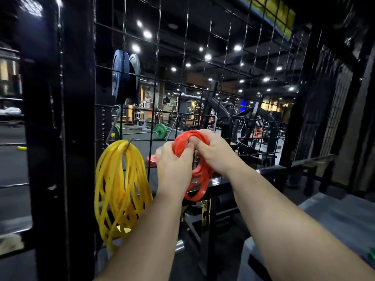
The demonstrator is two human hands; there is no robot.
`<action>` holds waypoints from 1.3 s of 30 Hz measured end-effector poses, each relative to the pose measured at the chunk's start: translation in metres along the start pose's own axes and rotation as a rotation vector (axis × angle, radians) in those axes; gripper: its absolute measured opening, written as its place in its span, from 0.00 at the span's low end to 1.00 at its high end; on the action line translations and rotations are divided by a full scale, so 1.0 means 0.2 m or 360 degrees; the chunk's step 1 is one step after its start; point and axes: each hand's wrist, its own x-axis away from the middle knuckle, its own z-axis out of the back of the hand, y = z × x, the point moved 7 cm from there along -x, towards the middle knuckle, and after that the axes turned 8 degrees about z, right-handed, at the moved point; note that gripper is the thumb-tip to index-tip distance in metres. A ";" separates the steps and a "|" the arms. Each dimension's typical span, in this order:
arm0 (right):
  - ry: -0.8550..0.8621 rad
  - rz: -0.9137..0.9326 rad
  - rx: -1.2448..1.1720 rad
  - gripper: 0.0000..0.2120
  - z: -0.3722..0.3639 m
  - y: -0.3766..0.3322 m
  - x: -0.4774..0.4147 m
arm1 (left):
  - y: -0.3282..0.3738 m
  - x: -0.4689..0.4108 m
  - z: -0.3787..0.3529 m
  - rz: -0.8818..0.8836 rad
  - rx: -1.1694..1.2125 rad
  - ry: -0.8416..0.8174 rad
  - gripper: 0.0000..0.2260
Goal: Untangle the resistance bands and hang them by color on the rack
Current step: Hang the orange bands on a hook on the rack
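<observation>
Red rubber bands [199, 179] bunched in both hands, flat yellow loops [119, 191] hooked on wire grid [223, 57]

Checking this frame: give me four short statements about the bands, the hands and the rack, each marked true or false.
1. The yellow bands hang from a hook on the wire grid. True.
2. The left hand and the right hand both grip the red bands. True.
3. The red bands hang on a hook of their own. False: they are on no hook; the two hands hold them up in front of the wire grid.
4. The yellow bands are to the right of the red bands. False: they hang to the left of them.
</observation>
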 end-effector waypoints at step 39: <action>-0.0531 -0.0900 -0.1750 0.19 -0.30 0.18 -0.12 | -0.03 -0.10 -0.04 0.0330 0.1003 -0.0594 0.10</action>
